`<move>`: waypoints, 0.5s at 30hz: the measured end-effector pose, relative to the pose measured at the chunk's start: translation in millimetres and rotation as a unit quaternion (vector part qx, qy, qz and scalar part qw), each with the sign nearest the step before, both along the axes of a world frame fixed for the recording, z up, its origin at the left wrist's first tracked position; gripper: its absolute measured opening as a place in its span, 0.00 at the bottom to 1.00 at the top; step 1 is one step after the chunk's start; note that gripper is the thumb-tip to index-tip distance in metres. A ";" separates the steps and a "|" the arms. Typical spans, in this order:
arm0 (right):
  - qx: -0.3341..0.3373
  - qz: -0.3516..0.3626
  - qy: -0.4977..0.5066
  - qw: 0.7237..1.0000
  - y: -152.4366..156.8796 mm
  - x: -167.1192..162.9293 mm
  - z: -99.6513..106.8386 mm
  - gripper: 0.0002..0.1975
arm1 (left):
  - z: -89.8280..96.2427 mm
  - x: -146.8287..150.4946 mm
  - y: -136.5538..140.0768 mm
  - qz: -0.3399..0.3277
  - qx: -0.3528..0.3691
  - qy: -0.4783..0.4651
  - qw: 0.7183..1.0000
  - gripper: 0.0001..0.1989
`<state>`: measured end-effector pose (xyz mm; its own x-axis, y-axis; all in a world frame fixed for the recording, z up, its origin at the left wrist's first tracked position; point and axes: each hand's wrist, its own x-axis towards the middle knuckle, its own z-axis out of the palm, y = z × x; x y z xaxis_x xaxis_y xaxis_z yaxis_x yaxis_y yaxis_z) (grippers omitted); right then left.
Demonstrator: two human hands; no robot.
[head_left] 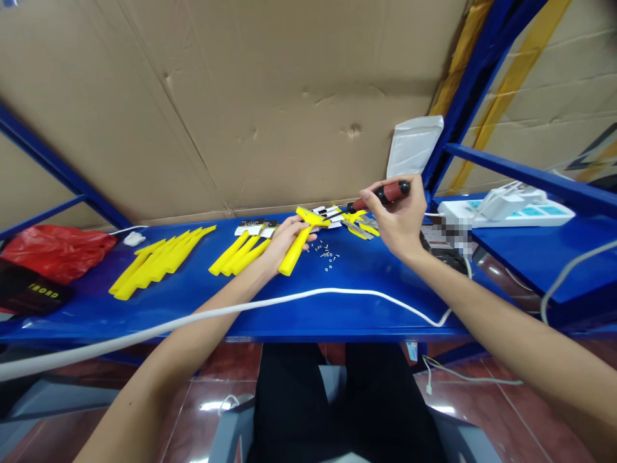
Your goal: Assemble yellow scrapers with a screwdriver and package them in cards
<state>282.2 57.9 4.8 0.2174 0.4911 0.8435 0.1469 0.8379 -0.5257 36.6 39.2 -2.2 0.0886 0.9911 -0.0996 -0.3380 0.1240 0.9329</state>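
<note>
My left hand (283,244) is closed around a yellow plastic scraper-like tool (294,254), whose handle slants toward me and whose wider head points away. In my right hand (403,222) is a screwdriver (393,191) with a red and black handle. Its shaft runs down to the left, and the tip is at the head of the yellow tool; whether it sits in a screw cannot be made out. Small loose screws and nuts (328,252) lie scattered on the blue table below. Just behind them is a pile of yellow and grey flat pieces (361,228).
Several yellow handles (164,263) lie in a row at the left; others with black-and-white tops (236,254) lie nearer. A red plastic bag (58,251) is far left. A white cable (289,299) crosses in front. At right stands a power strip (511,213) beside a blue post.
</note>
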 end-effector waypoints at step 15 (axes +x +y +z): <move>-0.004 -0.014 -0.009 1.000 -2.7 -1.5 1.1 0.21 | 2.3 1.1 -2.0 0.003 -0.004 0.008 1.000 0.15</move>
